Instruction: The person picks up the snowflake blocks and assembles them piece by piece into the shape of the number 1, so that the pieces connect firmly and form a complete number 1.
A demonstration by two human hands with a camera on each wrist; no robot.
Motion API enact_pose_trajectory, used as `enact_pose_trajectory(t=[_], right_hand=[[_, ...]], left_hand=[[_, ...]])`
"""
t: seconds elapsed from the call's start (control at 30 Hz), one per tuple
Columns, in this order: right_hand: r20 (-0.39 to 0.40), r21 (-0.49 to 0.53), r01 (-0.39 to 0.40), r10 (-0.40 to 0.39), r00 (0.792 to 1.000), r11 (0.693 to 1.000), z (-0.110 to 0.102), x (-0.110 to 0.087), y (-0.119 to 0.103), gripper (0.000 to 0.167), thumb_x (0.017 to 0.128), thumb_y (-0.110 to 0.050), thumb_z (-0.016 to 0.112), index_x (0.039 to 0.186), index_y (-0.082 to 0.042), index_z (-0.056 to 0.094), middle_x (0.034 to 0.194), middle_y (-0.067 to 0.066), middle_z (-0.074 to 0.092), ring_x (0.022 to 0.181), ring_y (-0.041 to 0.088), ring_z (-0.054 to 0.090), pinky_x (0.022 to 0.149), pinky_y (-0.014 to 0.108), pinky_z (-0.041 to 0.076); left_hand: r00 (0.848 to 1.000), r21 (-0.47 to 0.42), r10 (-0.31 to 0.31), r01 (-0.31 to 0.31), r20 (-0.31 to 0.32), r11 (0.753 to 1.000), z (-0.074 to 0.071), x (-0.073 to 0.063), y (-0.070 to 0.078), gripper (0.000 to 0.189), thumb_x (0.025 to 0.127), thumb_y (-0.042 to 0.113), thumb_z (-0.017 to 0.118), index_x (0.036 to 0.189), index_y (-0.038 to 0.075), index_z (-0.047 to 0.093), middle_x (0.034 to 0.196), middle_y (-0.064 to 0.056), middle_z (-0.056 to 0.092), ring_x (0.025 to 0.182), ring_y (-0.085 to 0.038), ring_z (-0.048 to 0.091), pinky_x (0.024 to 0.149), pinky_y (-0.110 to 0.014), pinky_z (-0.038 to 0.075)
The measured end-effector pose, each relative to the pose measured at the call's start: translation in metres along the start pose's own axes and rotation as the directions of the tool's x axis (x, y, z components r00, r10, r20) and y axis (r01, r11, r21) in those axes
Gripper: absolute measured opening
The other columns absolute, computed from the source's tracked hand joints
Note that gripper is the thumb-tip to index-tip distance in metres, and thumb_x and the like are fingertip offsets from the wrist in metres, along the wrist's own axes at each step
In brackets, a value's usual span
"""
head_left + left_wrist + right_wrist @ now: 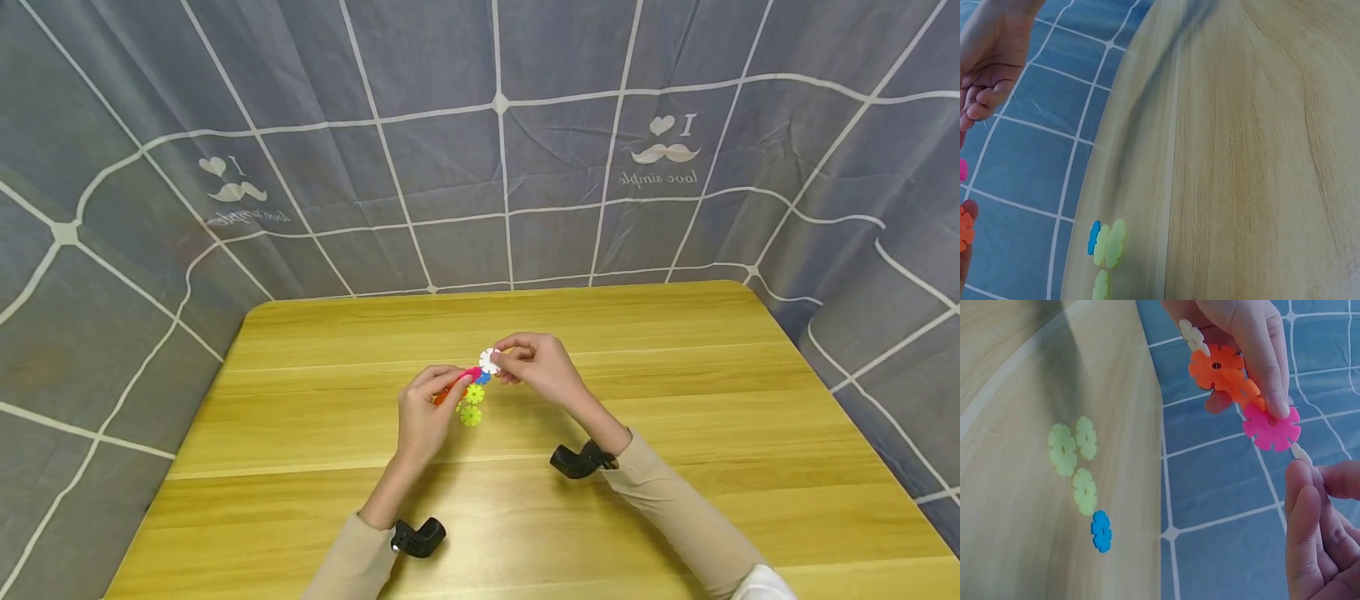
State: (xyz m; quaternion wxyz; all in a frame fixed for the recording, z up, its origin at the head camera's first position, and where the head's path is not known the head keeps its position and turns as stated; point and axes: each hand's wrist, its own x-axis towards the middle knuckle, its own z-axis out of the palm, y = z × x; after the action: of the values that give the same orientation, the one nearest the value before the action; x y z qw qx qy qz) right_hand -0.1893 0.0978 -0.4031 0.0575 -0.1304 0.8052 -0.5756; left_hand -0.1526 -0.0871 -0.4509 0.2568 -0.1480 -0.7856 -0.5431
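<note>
My left hand (422, 417) grips a short chain of plastic snowflake discs above the table. A pink disc (1270, 431) is at the near end of the chain under the thumb, joined to orange discs (1215, 365), with a cream-white disc (1192, 335) at the other end. My right hand (546, 368) pinches another white snowflake disc (489, 361) between thumb and fingertips. In the right wrist view that disc stands edge-on, its tip right at the pink disc's notched rim.
On the wooden table (637, 500), below the hands, lie three yellow-green discs (1062, 450) and a blue disc (1101, 531), close together. A grey curtain (435, 175) with white lines hangs behind and along both sides of the table.
</note>
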Motion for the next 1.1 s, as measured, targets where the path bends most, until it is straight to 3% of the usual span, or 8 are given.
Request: enact_pose_trajectory(t=[0.17,0.47,0.7,0.87,1.1], right_hand=[[0.011,0.014,-0.003,0.003,1.000,1.000,0.001,-0.001,-0.002,0.022,0.090,-0.011,0.066,0.105,0.005,0.067,0.080,0.024,0.071,0.058,0.011,0.066,0.061,0.030,0.058],[0.007,0.013,0.022,-0.022,1.000,1.000,0.004,-0.003,-0.002,0.021,0.091,-0.010,0.065,0.104,0.005,0.066,0.080,0.028,0.069,0.058,0.012,0.065,0.060,0.028,0.058],[0.008,0.033,0.015,-0.015,1.000,0.999,0.005,-0.003,-0.006,0.018,0.090,-0.008,0.065,0.100,0.007,0.066,0.074,0.020,0.070,0.057,0.014,0.065,0.059,0.029,0.057],[0.007,0.082,-0.030,0.030,1.000,0.996,0.006,-0.004,-0.010,0.016,0.089,-0.005,0.064,0.098,0.008,0.065,0.075,0.023,0.070,0.058,0.015,0.065,0.058,0.027,0.057],[0.011,0.131,-0.035,0.033,0.999,0.991,0.010,-0.007,-0.009,0.015,0.089,-0.003,0.064,0.098,0.009,0.063,0.076,0.022,0.070,0.058,0.015,0.066,0.058,0.025,0.056]], left_hand=[[0.999,0.026,0.052,-0.052,0.012,0.998,-0.001,0.001,0.000,0.010,0.085,0.012,0.073,0.088,0.004,0.077,0.089,-0.009,0.072,0.076,-0.018,0.069,0.064,-0.013,0.052],[0.989,0.101,0.148,-0.148,0.013,0.984,-0.001,0.003,0.001,0.009,0.085,0.009,0.072,0.088,0.002,0.077,0.088,-0.010,0.073,0.079,-0.019,0.071,0.065,-0.017,0.055],[0.976,0.082,0.217,-0.214,-0.032,0.973,0.004,0.002,-0.001,0.007,0.084,0.004,0.072,0.088,0.000,0.077,0.087,-0.011,0.073,0.077,-0.021,0.071,0.064,-0.015,0.054],[0.963,0.061,0.262,-0.258,-0.064,0.964,0.007,0.002,-0.001,0.006,0.083,0.001,0.072,0.087,0.000,0.077,0.086,-0.010,0.073,0.075,-0.021,0.070,0.064,-0.017,0.054],[0.957,0.023,0.274,-0.273,-0.097,0.962,0.007,0.002,-0.001,0.006,0.080,-0.004,0.074,0.084,-0.003,0.076,0.083,-0.013,0.072,0.072,-0.023,0.069,0.064,-0.015,0.053]])
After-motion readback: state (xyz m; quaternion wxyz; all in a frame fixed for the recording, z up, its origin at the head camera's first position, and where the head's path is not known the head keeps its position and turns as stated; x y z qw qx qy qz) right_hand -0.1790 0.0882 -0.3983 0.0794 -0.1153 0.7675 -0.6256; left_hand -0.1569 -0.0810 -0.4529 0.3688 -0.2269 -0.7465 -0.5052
